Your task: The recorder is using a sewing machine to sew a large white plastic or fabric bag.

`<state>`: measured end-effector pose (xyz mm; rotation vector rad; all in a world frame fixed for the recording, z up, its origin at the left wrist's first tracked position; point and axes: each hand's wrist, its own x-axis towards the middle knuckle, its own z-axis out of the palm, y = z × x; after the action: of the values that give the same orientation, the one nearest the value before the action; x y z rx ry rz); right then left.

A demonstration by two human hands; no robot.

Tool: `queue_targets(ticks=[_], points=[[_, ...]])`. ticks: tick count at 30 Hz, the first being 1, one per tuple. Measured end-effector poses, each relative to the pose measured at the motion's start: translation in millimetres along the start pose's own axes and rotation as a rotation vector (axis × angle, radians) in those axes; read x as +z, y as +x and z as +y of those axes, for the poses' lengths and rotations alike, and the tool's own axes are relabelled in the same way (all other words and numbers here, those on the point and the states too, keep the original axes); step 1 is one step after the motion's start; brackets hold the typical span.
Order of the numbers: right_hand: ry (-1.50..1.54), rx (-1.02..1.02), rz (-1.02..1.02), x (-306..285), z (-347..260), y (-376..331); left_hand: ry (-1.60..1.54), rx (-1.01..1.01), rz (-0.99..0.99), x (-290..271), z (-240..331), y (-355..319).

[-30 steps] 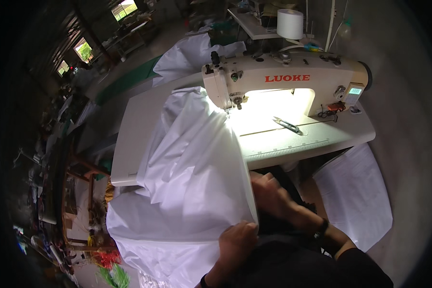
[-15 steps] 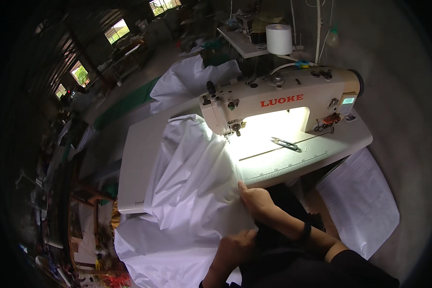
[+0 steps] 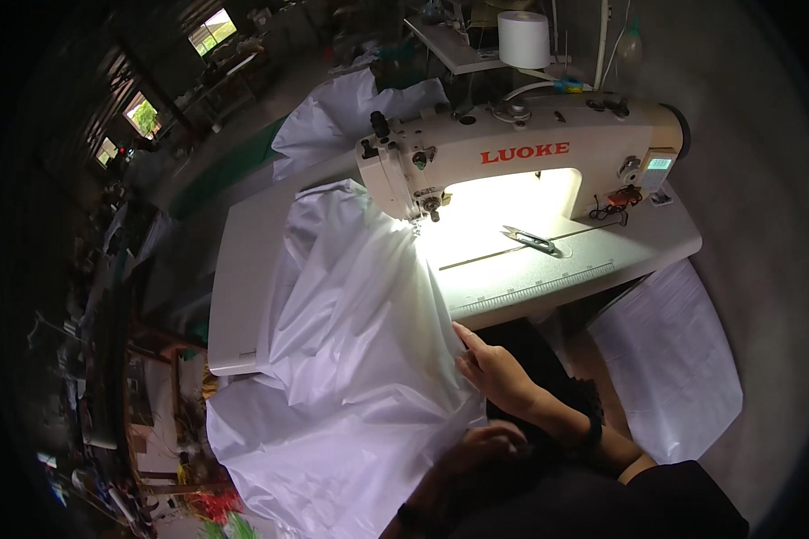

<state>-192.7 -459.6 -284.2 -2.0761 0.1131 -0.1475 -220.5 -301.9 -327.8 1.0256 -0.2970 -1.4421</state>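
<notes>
A large sheet of white fabric lies in folds from under the sewing machine's needle area down over the table's near edge. My right hand is at the sheet's right edge, index finger along it and the other fingers curled, the edge at its fingertips. Closer to me, in shadow, my left hand is closed with curled fingers at the sheet's lower right edge; part of its grip is hidden. The sewing machine has its lamp lit, and the needle is lost in the glare.
Thread snips lie on the machine bed under the arm. A white thread cone stands behind. More white sheeting hangs at the right, and another white heap lies beyond the table. Wooden frames stand at lower left.
The view has shifted, so the machine sits higher in the picture. My left hand has moved right, toward my right forearm. My right index finger is straighter along the fabric edge.
</notes>
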Motion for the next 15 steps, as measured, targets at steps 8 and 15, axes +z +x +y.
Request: queue_targets(ticks=[8, 15], points=[[-0.458, -0.058, -0.046, 9, -9, -1, 1.058, 0.062, 0.576, -124, -26, -27], [-0.768, -0.088, 0.061, 26, -4, 49, 1.58, 0.006, 0.697, -184, 8, -8]])
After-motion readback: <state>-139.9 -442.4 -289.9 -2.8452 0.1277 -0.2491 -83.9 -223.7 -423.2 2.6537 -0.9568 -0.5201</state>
